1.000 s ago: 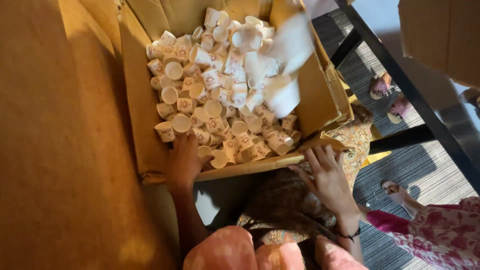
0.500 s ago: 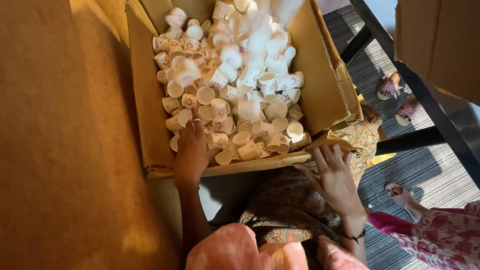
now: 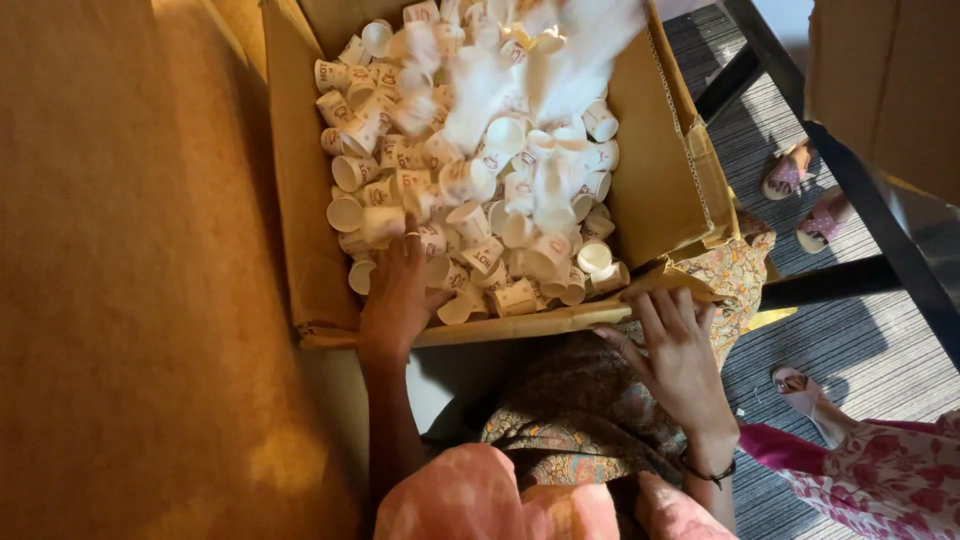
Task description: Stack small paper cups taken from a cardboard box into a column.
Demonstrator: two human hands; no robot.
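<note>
A cardboard box (image 3: 300, 200) lies open below the head camera, heaped with small white paper cups (image 3: 480, 200) that bear reddish prints. More cups blur in mid-air over the far end of the box. The left hand (image 3: 398, 298) reaches over the near wall at the box's near left corner, palm down, fingers spread loosely among the cups; it touches them but grips none that can be seen. A ring shows on one finger. The right hand (image 3: 680, 355) rests open at the near right corner, fingers stretched against the bent flap (image 3: 665, 282), holding nothing. A dark band (image 3: 708, 470) circles its wrist. Patterned cloth (image 3: 570, 420) covers the lap beneath the box. At the right, beside a dark bar (image 3: 850, 170), sandalled feet (image 3: 805, 195) stand on a striped floor (image 3: 850, 340).
</note>
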